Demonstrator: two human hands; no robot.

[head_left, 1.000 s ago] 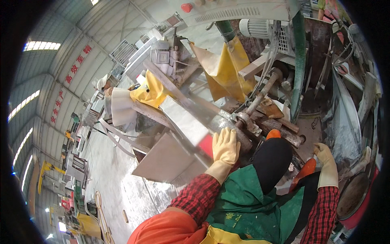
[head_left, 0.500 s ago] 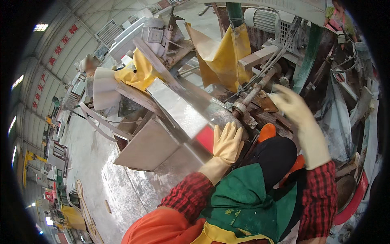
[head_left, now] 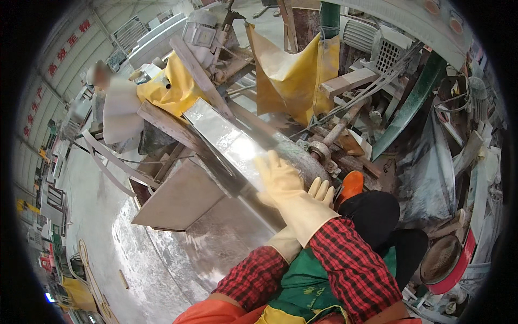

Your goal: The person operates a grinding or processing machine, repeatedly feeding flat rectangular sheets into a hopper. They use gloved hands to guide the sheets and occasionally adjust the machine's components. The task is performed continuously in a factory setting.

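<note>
Both my hands wear cream rubber gloves. My right hand reaches across over my left wrist. Its slightly blurred fingers lie spread on the wet, shiny metal-like strip, and what is under the palm is hidden. Partly covered by the right forearm, my left hand shows its fingers stretched out beside the grey roller. Nothing shows in it. A rusty shaft with a bearing block sits just beyond the left fingertips.
Yellow sheets hang behind the roller. A tan board slants at the left above wet floor. Electric motors, cables and a green post crowd the far right. A person stands at far left. My orange boot is near the roller.
My right hand has swung left from beside the shaft, over my left arm and onto the shiny strip. The red patch there is no longer visible. The whole view has shifted slightly.
</note>
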